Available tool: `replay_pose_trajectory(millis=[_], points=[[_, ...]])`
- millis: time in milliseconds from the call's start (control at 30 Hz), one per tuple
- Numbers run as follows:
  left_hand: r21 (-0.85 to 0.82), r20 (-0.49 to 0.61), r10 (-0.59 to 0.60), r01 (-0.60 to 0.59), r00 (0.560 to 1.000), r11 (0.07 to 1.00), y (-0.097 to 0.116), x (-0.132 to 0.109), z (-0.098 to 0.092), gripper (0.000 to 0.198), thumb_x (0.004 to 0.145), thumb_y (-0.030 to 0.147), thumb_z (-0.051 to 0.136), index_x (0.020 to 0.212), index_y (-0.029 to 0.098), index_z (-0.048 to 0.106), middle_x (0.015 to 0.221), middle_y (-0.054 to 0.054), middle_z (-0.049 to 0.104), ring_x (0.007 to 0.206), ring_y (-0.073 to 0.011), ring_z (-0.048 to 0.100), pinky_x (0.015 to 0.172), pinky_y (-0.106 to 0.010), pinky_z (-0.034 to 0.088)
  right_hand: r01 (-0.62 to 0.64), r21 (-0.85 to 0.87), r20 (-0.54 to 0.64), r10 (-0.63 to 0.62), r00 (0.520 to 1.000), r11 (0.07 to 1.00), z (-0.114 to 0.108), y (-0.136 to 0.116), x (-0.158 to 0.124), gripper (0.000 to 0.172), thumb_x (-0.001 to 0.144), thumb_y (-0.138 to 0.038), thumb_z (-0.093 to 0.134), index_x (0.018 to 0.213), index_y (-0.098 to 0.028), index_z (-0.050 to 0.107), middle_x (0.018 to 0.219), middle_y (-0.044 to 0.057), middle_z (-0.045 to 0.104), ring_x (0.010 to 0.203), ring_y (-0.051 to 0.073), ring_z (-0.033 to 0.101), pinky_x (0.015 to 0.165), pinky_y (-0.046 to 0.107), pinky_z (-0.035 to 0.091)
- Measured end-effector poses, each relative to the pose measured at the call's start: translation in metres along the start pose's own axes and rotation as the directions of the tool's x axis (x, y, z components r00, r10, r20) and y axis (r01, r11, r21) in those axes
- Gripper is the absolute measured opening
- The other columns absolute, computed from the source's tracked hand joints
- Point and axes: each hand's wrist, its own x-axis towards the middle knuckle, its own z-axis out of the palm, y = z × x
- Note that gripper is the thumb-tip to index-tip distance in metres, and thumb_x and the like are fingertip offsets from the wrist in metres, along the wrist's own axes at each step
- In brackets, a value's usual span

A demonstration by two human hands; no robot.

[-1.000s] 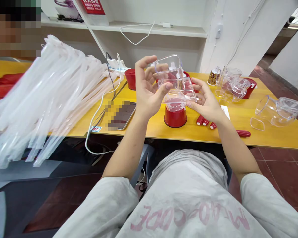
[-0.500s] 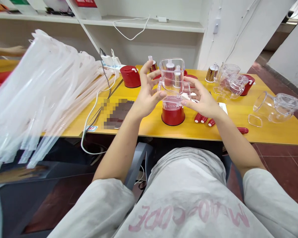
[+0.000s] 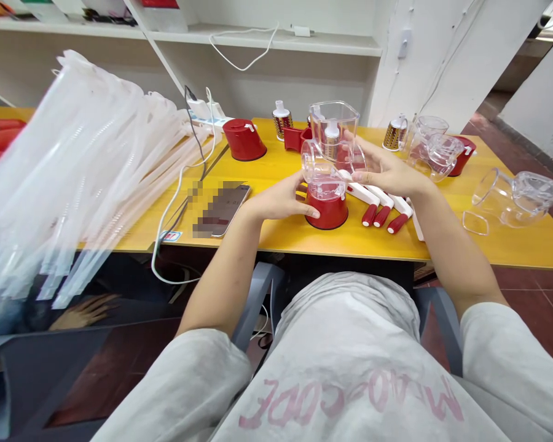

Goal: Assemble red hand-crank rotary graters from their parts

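Observation:
A clear plastic grater housing (image 3: 335, 123) with a square hopper and a round opening facing left sits upright on a red round base (image 3: 334, 215). My left hand (image 3: 286, 199) grips the base from the left, thumb across its front and fingers partly hidden behind. My right hand (image 3: 380, 166) is closed on the housing's right side, thumb in front and fingers behind the clear plastic. Several white crank handles (image 3: 381, 197) with red grips lie just right of the base, below my right hand.
Grater drums (image 3: 282, 120) and another red base (image 3: 244, 140) stand farther back. At the right are more clear housings (image 3: 518, 196) and a clear square ring (image 3: 475, 223). A phone (image 3: 228, 209), white cable (image 3: 154, 258) and piled plastic bags (image 3: 87, 159) lie left. Another person's hand (image 3: 85, 312) shows low left.
The clear housing has turned, so its round opening now points left. My left hand has dropped from the housing to the red base; my right hand has shifted slightly right.

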Motion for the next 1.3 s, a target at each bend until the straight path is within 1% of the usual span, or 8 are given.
replay_pose_trajectory(millis=[167,333,533,700,933,1100,1200,1300], points=[[-0.027,0.125,-0.005,0.009,0.992,1.0,0.001,0.0,-0.004,0.134,0.078,0.071,0.118,0.194,0.041,0.056,0.191,-0.019,0.068,0.175,-0.0514,0.071,0.142,-0.085,0.062,-0.031,-0.018,0.063,0.032,0.998,0.999,-0.014,0.0,0.02,0.121,0.066,-0.085,0.119,0.171,-0.04,0.08,0.184,0.007,0.076,0.186,0.045,0.061,0.153,0.076,0.058],[-0.117,-0.126,0.111,-0.126,0.986,0.985,0.004,0.008,-0.001,0.164,0.059,0.101,0.115,0.197,0.052,0.041,0.193,-0.02,0.06,0.177,-0.0521,0.068,0.137,-0.08,0.067,-0.054,0.049,0.22,0.042,0.975,0.997,-0.025,-0.003,0.035,0.105,0.071,-0.075,0.12,0.163,-0.037,0.084,0.178,0.008,0.081,0.171,0.042,0.074,0.145,0.076,0.065],[-0.127,-0.214,0.152,-0.182,0.965,0.975,0.006,0.01,0.004,0.145,0.062,0.094,0.12,0.184,0.053,0.054,0.185,-0.017,0.061,0.163,-0.0517,0.076,0.13,-0.078,0.071,-0.012,0.076,0.084,0.005,0.996,0.997,-0.007,-0.006,0.03,0.106,0.072,-0.077,0.119,0.164,-0.04,0.082,0.173,0.008,0.083,0.181,0.044,0.065,0.153,0.078,0.056],[-0.122,-0.247,0.154,-0.189,0.957,0.974,0.0,0.009,0.003,0.137,0.06,0.087,0.125,0.175,0.054,0.058,0.188,-0.014,0.053,0.154,-0.0472,0.079,0.12,-0.072,0.077,0.063,-0.064,-0.099,-0.069,0.993,0.996,0.004,0.013,0.032,0.091,0.078,-0.081,0.112,0.155,-0.039,0.086,0.181,0.006,0.078,0.173,0.043,0.069,0.155,0.075,0.056],[-0.042,-0.295,0.16,-0.18,0.942,0.983,0.011,0.01,0.006,0.152,0.053,0.095,0.123,0.182,0.051,0.055,0.195,-0.017,0.047,0.166,-0.051,0.072,0.13,-0.073,0.072,0.056,-0.06,-0.166,-0.065,0.984,0.997,0.018,0.009,0.019,0.071,0.093,-0.083,0.099,0.145,-0.035,0.09,0.161,0.008,0.086,0.163,0.044,0.077,0.145,0.076,0.065],[-0.03,-0.258,0.136,-0.148,0.957,0.989,0.007,0.007,0.0,0.156,0.054,0.09,0.125,0.188,0.052,0.054,0.194,-0.018,0.05,0.16,-0.0514,0.076,0.133,-0.083,0.066,0.035,0.022,-0.083,-0.033,0.996,0.999,0.033,-0.007,0.004,0.095,0.091,-0.111,0.085,0.153,-0.038,0.083,0.176,0.008,0.078,0.177,0.043,0.068,0.151,0.072,0.061],[0.014,-0.275,0.154,-0.156,0.949,0.988,0.003,0.003,-0.008,0.15,0.054,0.085,0.129,0.182,0.047,0.06,0.188,-0.02,0.056,0.163,-0.0515,0.072,0.141,-0.082,0.06,0.051,-0.006,-0.067,-0.051,0.996,0.999,0.039,-0.004,0.001,0.11,0.081,-0.114,0.092,0.162,-0.04,0.08,0.188,0.008,0.071,0.183,0.043,0.062,0.157,0.07,0.055],[0.139,-0.327,0.196,-0.158,0.924,0.978,0.001,-0.001,-0.013,0.143,0.058,0.09,0.125,0.176,0.038,0.062,0.185,-0.021,0.058,0.173,-0.0531,0.061,0.148,-0.082,0.053,0.065,0.001,-0.037,-0.065,0.997,0.998,0.041,0.004,0.001,0.111,0.085,-0.113,0.09,0.168,-0.04,0.077,0.188,0.008,0.072,0.182,0.042,0.064,0.158,0.07,0.052]])
